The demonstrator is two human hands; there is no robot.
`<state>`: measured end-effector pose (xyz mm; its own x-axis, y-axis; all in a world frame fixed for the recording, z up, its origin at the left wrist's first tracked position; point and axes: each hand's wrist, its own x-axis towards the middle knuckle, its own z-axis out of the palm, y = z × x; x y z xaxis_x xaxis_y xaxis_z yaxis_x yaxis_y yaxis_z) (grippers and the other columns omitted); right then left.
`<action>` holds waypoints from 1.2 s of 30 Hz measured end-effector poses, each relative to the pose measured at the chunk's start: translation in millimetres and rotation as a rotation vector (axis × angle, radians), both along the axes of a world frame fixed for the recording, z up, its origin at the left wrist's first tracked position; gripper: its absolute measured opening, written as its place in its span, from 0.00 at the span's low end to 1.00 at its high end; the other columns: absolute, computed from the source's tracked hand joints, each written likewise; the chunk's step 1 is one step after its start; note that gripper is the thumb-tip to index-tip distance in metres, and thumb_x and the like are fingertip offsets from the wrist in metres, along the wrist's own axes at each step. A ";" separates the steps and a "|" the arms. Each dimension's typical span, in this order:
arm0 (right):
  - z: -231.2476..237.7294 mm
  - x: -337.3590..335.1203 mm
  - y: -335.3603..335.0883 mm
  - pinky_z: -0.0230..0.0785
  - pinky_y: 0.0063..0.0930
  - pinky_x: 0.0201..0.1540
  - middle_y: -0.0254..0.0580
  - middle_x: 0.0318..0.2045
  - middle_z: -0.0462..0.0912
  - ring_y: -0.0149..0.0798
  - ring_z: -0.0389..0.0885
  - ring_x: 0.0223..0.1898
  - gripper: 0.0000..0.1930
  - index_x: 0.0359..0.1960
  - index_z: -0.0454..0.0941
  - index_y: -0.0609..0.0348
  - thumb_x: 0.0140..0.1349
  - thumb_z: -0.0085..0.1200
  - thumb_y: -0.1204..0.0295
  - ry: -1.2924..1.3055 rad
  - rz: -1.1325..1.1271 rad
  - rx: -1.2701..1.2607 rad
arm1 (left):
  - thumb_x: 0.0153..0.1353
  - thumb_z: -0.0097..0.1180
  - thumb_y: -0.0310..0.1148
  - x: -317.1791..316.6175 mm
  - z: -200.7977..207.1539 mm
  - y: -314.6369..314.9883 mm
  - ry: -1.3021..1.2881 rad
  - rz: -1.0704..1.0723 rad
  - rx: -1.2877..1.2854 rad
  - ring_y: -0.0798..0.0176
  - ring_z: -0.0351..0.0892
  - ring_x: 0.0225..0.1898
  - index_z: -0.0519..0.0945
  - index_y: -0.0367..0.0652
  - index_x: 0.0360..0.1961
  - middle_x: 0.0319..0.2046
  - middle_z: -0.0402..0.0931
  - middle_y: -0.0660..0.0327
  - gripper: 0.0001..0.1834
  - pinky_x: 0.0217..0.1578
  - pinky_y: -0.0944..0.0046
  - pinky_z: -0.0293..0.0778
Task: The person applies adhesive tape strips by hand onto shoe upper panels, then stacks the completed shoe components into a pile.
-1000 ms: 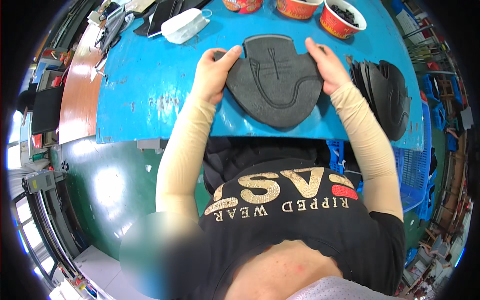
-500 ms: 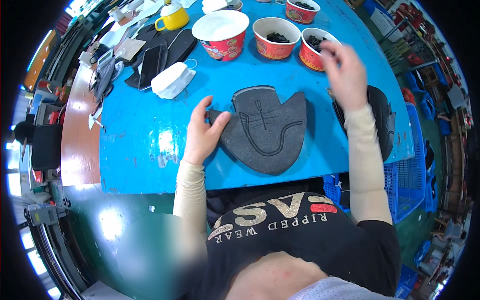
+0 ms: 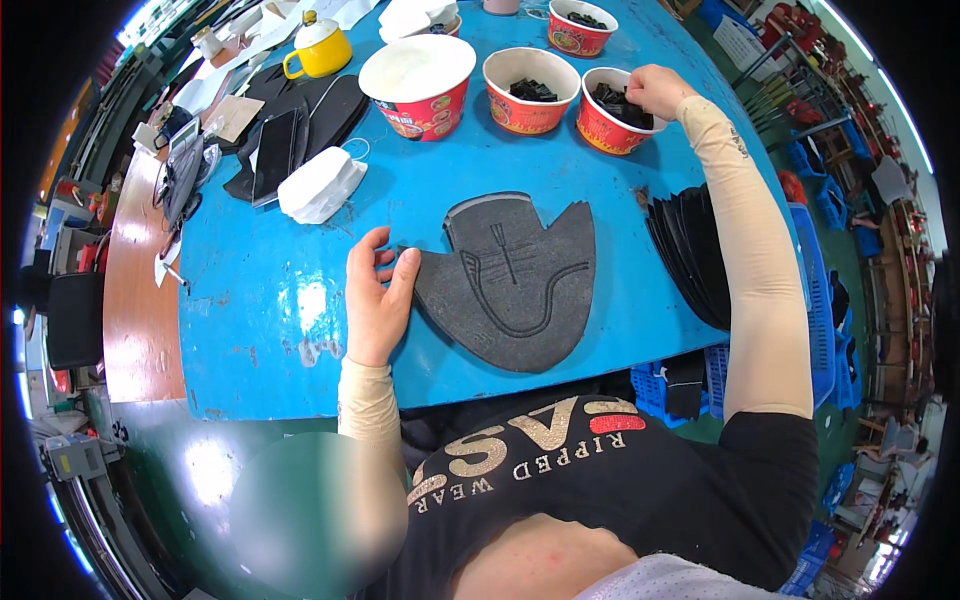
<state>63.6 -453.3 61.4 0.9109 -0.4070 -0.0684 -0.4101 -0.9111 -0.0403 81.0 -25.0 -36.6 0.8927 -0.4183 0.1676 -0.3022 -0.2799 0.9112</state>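
Note:
A dark grey shield-shaped foam-like panel (image 3: 520, 300) lies flat on the blue table, with a notched top and curved grooves and line marks on its face. At its left corner is my left hand (image 3: 378, 305), thumb against the edge and fingers loosely curled apart from it. My right hand (image 3: 658, 92) reaches over the rim of a red paper bowl (image 3: 615, 138) at the far right. Its fingers are closed together at small black pieces (image 3: 612, 98) inside; the fingertips are partly hidden, so what they hold does not show.
More red paper bowls stand nearby: one with black pieces (image 3: 525, 118), a large white-topped one (image 3: 415, 115), another behind (image 3: 580, 38). Dark panels (image 3: 688, 255) are stacked under my right forearm. Left are a white packet (image 3: 322, 187), phone (image 3: 275, 155) and yellow mug (image 3: 320, 50).
My right hand has moved forward and slightly left, down into the right bowl. My left hand's fingers have curled in beside the panel's corner. The whole view has shifted slightly.

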 end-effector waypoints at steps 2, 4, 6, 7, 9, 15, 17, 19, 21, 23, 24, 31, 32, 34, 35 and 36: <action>1.7 -2.8 -1.8 0.71 0.35 0.41 0.45 0.33 0.82 0.45 0.80 0.37 0.10 0.35 0.80 0.54 0.52 0.55 0.67 -0.118 -0.013 -0.031 | 0.60 0.56 0.34 -2.3 2.4 -0.2 -0.003 -0.013 0.007 0.70 0.69 0.41 0.67 0.35 0.52 0.41 0.71 0.61 0.22 0.40 0.72 0.69; -2.4 -0.6 1.2 0.71 0.35 0.42 0.43 0.35 0.82 0.45 0.80 0.39 0.10 0.36 0.80 0.52 0.53 0.54 0.68 -0.183 0.037 -0.009 | 0.59 0.57 0.35 -1.4 0.1 -1.3 0.001 -0.012 -0.007 0.67 0.70 0.41 0.68 0.35 0.51 0.42 0.69 0.57 0.23 0.39 0.69 0.70; -7.0 4.7 11.7 0.71 0.35 0.43 0.42 0.36 0.82 0.45 0.79 0.40 0.10 0.37 0.80 0.49 0.53 0.53 0.69 -0.252 0.087 0.019 | 0.58 0.58 0.36 0.3 -2.4 -0.9 0.001 -0.010 -0.015 0.63 0.70 0.41 0.69 0.34 0.50 0.44 0.68 0.54 0.23 0.39 0.67 0.72; -9.3 7.3 18.2 0.71 0.34 0.44 0.40 0.37 0.81 0.44 0.79 0.41 0.10 0.38 0.81 0.47 0.54 0.53 0.70 -0.168 0.095 -0.030 | 0.58 0.58 0.36 0.6 -4.2 -0.8 0.002 -0.017 -0.017 0.63 0.70 0.41 0.69 0.35 0.50 0.44 0.68 0.54 0.23 0.39 0.67 0.72; -13.0 11.0 20.0 0.71 0.33 0.45 0.35 0.40 0.81 0.43 0.79 0.42 0.12 0.39 0.81 0.39 0.55 0.51 0.72 -0.061 0.064 -0.094 | 0.58 0.58 0.36 1.4 -5.1 -0.6 0.004 -0.026 -0.017 0.63 0.70 0.41 0.69 0.35 0.50 0.44 0.68 0.54 0.23 0.39 0.66 0.72; 2.7 -6.4 9.0 0.72 0.31 0.41 0.41 0.36 0.82 0.39 0.80 0.38 0.09 0.37 0.82 0.50 0.55 0.53 0.67 -0.024 0.168 0.123 | 0.57 0.58 0.36 2.3 -2.2 -0.1 0.021 -0.027 -0.005 0.63 0.71 0.41 0.70 0.35 0.49 0.44 0.68 0.55 0.22 0.39 0.67 0.72; -0.4 -13.1 15.3 0.72 0.31 0.40 0.43 0.35 0.82 0.38 0.81 0.37 0.10 0.36 0.82 0.52 0.55 0.54 0.66 -0.062 0.173 0.162 | 0.57 0.58 0.36 3.1 -0.4 -1.4 -0.043 -0.022 0.010 0.63 0.71 0.41 0.70 0.36 0.49 0.44 0.68 0.55 0.21 0.39 0.67 0.72; -4.3 -16.9 15.7 0.71 0.30 0.39 0.43 0.32 0.83 0.37 0.80 0.35 0.11 0.35 0.81 0.55 0.54 0.55 0.65 -0.147 0.173 0.237 | 0.57 0.58 0.35 4.1 -0.5 -0.4 -0.049 -0.021 0.018 0.63 0.71 0.41 0.71 0.36 0.48 0.43 0.69 0.55 0.21 0.39 0.67 0.72; -5.9 -22.9 11.4 0.71 0.30 0.39 0.43 0.31 0.82 0.37 0.80 0.34 0.11 0.35 0.81 0.56 0.53 0.55 0.65 -0.146 0.179 0.269 | 0.57 0.59 0.35 2.5 3.8 -0.1 -0.062 -0.015 0.028 0.64 0.71 0.41 0.71 0.36 0.47 0.43 0.69 0.55 0.20 0.39 0.67 0.72; -3.0 -24.8 11.1 0.71 0.29 0.39 0.43 0.30 0.82 0.37 0.80 0.33 0.11 0.34 0.81 0.57 0.53 0.56 0.65 -0.151 0.185 0.302 | 0.56 0.58 0.33 0.4 11.6 -2.9 -0.039 0.058 -0.046 0.63 0.72 0.41 0.72 0.36 0.45 0.41 0.70 0.56 0.17 0.39 0.66 0.71; -0.1 -24.3 12.8 0.71 0.29 0.38 0.42 0.29 0.82 0.36 0.80 0.33 0.10 0.33 0.80 0.58 0.53 0.55 0.65 -0.104 0.182 0.277 | 0.56 0.58 0.33 -0.5 13.5 -3.6 -0.048 0.058 -0.044 0.63 0.72 0.41 0.72 0.36 0.45 0.41 0.70 0.56 0.17 0.39 0.66 0.71; -4.6 -39.7 -7.7 0.69 0.26 0.33 0.37 0.28 0.79 0.31 0.76 0.29 0.08 0.34 0.76 0.60 0.56 0.53 0.69 -0.448 0.031 0.567 | 0.52 0.58 0.25 -2.7 106.4 -96.4 -0.642 -0.384 -0.121 0.60 0.75 0.38 0.76 0.36 0.41 0.38 0.75 0.55 0.14 0.41 0.63 0.70; -3.7 -38.4 -3.9 0.67 0.23 0.33 0.34 0.27 0.78 0.27 0.74 0.29 0.08 0.35 0.74 0.61 0.58 0.52 0.71 -0.468 0.050 0.658 | 0.51 0.59 0.26 0.0 108.3 -123.1 -0.588 -0.415 -0.111 0.58 0.77 0.38 0.75 0.37 0.43 0.38 0.76 0.54 0.16 0.40 0.62 0.72; -2.1 -40.7 -4.1 0.69 0.27 0.34 0.38 0.28 0.79 0.32 0.76 0.30 0.09 0.36 0.75 0.61 0.57 0.52 0.69 -0.476 0.111 0.498 | 0.49 0.61 0.33 17.3 102.0 -184.0 -0.798 -0.416 0.087 0.48 0.76 0.41 0.73 0.39 0.47 0.41 0.75 0.51 0.23 0.41 0.56 0.72; 0.0 -41.0 -1.7 0.70 0.30 0.35 0.41 0.29 0.80 0.37 0.79 0.31 0.11 0.37 0.75 0.60 0.56 0.53 0.67 -0.492 0.165 0.339 | 0.49 0.61 0.34 29.6 93.4 -212.6 -0.817 -0.428 0.055 0.47 0.75 0.41 0.73 0.42 0.47 0.42 0.74 0.50 0.23 0.41 0.54 0.72; 0.2 -43.2 -0.6 0.70 0.30 0.35 0.41 0.29 0.80 0.37 0.79 0.31 0.11 0.37 0.75 0.60 0.56 0.53 0.67 -0.488 0.162 0.337 | 0.49 0.60 0.35 39.4 85.0 -241.6 -0.877 -0.408 0.032 0.48 0.76 0.41 0.74 0.42 0.45 0.41 0.75 0.51 0.21 0.41 0.54 0.72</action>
<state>20.4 -454.0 61.7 0.9178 -0.2897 0.2715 -0.1293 -0.8646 -0.4855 120.4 -266.6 48.4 0.2408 -0.6846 0.6879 -0.9506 -0.0233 0.3096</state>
